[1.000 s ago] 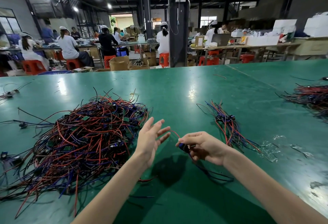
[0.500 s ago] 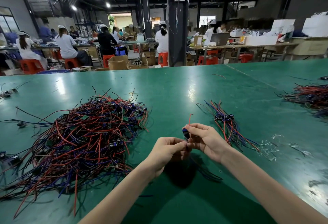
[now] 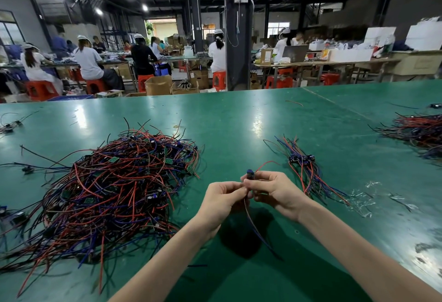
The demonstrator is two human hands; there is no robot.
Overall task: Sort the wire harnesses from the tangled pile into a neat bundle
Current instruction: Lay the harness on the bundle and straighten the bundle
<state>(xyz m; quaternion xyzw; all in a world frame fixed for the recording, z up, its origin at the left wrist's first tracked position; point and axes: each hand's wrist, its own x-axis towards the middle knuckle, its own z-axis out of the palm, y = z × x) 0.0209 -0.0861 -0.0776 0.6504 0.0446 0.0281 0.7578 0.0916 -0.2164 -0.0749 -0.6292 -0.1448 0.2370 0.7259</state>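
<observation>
Left grip (image 3: pixel 223 197) pinched a wire of harness (image 3: pixel 250 174) | right grip (image 3: pixel 275 190) clasped its connector | harness held over desk (image 3: pixel 239 122), just right of pile (image 3: pixel 114 182) | bundle (image 3: pixel 306 170) lay farther right of pile

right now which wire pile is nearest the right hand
The small bundle beside the right hand; the big tangle lies beyond the left hand, the third pile at the far right.
</observation>
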